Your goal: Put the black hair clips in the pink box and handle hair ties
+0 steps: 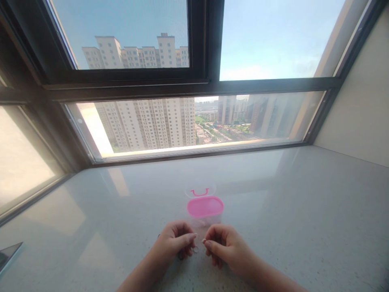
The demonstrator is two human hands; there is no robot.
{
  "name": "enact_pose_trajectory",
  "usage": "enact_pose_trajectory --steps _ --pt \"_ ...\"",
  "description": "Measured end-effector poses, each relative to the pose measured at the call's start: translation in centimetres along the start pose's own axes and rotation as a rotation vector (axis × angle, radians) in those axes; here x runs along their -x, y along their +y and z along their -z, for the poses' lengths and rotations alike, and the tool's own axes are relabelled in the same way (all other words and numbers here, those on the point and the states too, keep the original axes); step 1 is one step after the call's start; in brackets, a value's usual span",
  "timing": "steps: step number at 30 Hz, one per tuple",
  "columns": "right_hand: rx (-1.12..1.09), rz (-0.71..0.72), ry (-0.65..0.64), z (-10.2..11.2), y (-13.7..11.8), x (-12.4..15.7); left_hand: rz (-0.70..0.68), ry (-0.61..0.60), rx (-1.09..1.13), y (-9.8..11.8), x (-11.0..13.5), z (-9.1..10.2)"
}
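Observation:
My left hand (178,240) is closed in a pinch, with a tiny pale bit showing at the thumb and fingertip. Just below those fingertips is a small pale ring (195,250); whether it hangs from the hand or lies on the surface I cannot tell. A dark spot shows under the curled fingers, too small to name. To the right, my right hand (223,245) pinches a small white piece (204,241) between thumb and forefinger. The fingertips of both hands face each other, a little apart. Right behind them stands a clear tub with a pink rim (205,207).
Behind the tub is a clear lid with a pink handle (199,193). Everything rests on a pale speckled countertop (273,219). A flat, dark, shiny object (9,256) lies at the left edge. Dark window frames (206,87) border the far side, and a wall (361,105) the right.

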State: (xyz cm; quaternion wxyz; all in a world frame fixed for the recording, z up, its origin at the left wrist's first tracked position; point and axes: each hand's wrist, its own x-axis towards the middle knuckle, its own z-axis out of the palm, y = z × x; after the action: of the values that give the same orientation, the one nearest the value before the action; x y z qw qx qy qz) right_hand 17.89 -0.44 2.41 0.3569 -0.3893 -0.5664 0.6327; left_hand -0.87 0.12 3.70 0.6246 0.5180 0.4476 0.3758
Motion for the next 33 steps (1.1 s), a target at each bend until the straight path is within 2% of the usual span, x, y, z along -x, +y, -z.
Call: enact_pose_trajectory --steps 33 --pt "-0.004 -0.011 0.023 -0.12 -0.34 0.14 -0.006 -0.004 -0.043 -0.31 -0.31 0.36"
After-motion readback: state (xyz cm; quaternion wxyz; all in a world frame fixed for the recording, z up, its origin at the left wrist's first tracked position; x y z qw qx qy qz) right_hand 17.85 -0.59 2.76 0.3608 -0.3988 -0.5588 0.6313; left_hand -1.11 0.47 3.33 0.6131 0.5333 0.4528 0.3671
